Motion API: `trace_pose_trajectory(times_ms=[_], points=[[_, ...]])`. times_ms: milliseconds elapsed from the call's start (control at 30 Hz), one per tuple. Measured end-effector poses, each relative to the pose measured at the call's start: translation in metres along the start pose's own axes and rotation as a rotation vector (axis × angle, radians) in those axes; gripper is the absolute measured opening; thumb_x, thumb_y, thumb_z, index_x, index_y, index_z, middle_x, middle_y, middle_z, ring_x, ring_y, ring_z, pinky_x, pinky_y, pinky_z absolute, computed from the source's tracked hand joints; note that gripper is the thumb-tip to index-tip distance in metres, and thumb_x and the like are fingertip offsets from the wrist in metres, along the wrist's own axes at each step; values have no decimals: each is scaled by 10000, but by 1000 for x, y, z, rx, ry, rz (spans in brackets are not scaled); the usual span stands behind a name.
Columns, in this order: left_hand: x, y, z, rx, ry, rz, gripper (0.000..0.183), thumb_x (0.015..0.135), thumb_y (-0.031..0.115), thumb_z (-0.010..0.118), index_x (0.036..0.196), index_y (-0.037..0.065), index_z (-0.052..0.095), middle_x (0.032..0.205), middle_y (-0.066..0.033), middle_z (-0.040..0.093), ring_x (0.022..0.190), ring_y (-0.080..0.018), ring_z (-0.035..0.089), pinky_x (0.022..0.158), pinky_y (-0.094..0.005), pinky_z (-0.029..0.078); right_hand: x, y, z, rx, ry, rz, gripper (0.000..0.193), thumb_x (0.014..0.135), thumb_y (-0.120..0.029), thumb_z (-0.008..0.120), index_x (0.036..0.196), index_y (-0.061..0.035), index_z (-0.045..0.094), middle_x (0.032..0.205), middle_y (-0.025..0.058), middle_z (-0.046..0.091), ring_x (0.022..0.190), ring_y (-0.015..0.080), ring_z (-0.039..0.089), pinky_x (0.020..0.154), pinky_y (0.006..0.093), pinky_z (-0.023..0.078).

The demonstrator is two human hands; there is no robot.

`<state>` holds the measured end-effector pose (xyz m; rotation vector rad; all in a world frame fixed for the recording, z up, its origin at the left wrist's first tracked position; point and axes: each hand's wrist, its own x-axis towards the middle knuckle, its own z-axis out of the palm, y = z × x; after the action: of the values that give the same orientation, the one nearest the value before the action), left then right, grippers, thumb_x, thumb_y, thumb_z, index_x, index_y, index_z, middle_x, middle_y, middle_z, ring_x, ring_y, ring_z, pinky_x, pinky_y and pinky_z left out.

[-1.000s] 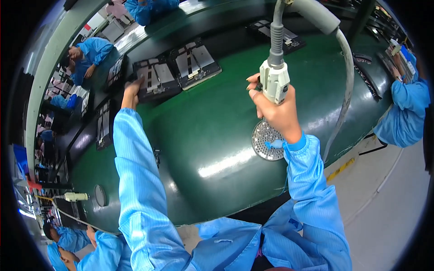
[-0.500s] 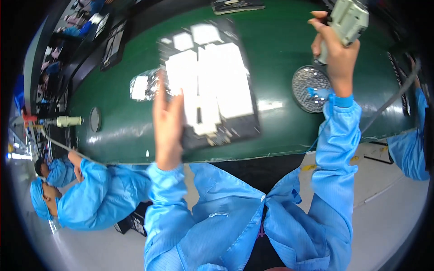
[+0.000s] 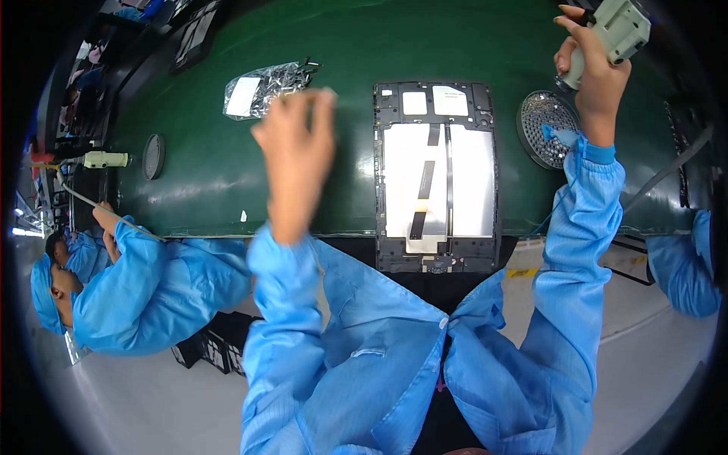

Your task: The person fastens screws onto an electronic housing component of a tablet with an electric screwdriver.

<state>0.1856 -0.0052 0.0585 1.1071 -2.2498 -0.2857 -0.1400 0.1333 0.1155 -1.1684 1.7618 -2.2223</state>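
A black tablet-like housing with silvery-white battery plates lies face up, its near end overhanging the table's front edge. Beside a clear plastic bag of small black parts, my left hand hovers away from the housing. Its fingers look bent but are smeared by motion, so whether they hold anything is unclear. My right hand is wrapped round a pale power screwdriver, raised at the far right. Below it stands a round dish of small metal pieces with a blue scrap in it.
The green table curves across the view. At left lie a second pale screwdriver and a small round dish. A co-worker in blue sits at left; another blue sleeve shows at right. A cable hangs at right.
The housing has shifted right and toward me, from beside my left hand to apart from it. My left hand has risen toward the bag. My right hand still grips the screwdriver.
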Motion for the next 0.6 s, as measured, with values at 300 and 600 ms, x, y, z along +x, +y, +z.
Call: trace_pose_trajectory(times_ms=[300, 600], points=[[126, -105, 40, 104, -340, -109, 419, 866, 523, 718, 957, 118, 772, 929, -85, 760, 921, -287, 717, 808, -449, 489, -5, -12, 4, 16, 61, 39, 132, 871, -62, 664, 963, 32, 681, 597, 41, 606, 406, 121, 533, 400, 245, 403], [116, -71, 37, -75, 90, 115, 303, 1011, 311, 606, 1112, 35, 679, 1103, -108, 733, 981, -240, 715, 855, -390, 534, -27, -18, -18, 66, -97, 114, 172, 870, -51, 591, 963, 81, 649, 640, 113, 633, 421, 145, 536, 446, 262, 444]])
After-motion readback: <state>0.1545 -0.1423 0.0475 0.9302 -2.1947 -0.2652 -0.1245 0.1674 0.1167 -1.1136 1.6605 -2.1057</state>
